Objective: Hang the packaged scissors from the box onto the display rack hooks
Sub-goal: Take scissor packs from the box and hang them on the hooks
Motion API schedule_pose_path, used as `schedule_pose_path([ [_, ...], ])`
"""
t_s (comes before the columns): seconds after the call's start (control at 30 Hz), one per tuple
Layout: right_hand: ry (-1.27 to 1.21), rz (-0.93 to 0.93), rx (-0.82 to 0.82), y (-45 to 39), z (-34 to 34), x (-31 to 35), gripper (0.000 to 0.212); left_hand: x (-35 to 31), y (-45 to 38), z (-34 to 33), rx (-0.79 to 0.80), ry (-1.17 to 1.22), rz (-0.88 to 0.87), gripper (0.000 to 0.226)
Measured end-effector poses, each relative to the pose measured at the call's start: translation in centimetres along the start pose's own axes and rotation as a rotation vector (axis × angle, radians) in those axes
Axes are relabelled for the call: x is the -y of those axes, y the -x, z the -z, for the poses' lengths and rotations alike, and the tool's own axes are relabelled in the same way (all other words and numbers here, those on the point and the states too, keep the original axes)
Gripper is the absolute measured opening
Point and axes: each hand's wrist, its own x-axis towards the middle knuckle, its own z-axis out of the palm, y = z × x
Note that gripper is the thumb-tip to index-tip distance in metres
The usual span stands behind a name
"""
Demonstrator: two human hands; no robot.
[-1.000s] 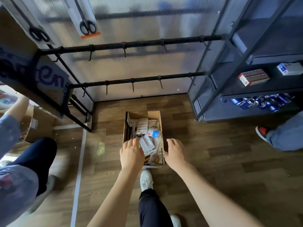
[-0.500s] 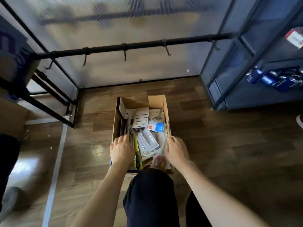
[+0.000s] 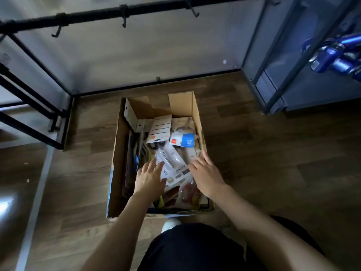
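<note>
Nearest us, dark trousers [image 3: 195,249] and a white shoe tip [image 3: 171,224], then our two bare forearms reaching into the cardboard box [image 3: 117,153] on the wood floor [image 3: 263,163]. Left hand [image 3: 149,178] lies with fingers spread and fairly straight on a white scissors package [image 3: 172,163] in the middle of the heap, gripping nothing that we can see. Right hand [image 3: 205,175] also has loose, extended fingers, resting on the packages just right of that one, near the box's right wall. More packages beyond the fingertips: a white card with dark lines [image 3: 159,129], a blue-and-white pack [image 3: 184,140]. Half a second ago both hands sat at the box's near rim; they are now inside it, over the contents, and the camera has dropped closer. Farther off, the black rack bar [image 3: 93,14] with bare hooks [image 3: 123,18], and blue cans [image 3: 332,57] on the shelf unit at right.
</note>
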Motion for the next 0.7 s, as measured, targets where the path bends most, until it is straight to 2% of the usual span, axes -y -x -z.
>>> schedule_pose_path([
  [0.1,0.016,0.041,0.009,0.5,-0.6,-0.7,0.043,-1.1,-0.2,-1.2,0.035,-0.09,-0.089,0.064],
  [0.23,0.031,0.098,0.0,0.6,-0.6,-1.2,0.043,-2.9,-1.5,-1.3,-0.036,-0.135,-0.171,0.05],
  [0.37,0.089,0.129,0.027,0.8,-1.1,-2.0,0.045,-3.9,-4.1,0.1,0.112,-0.321,-0.321,0.075],
  [0.5,0.103,0.131,0.027,0.8,-1.3,-2.1,0.043,-4.7,-5.7,0.2,0.219,-0.602,-0.496,0.082],
  [0.7,0.148,0.101,0.045,0.6,-1.2,-1.7,0.043,-4.5,-5.1,0.1,0.099,-0.791,-0.564,0.073],
])
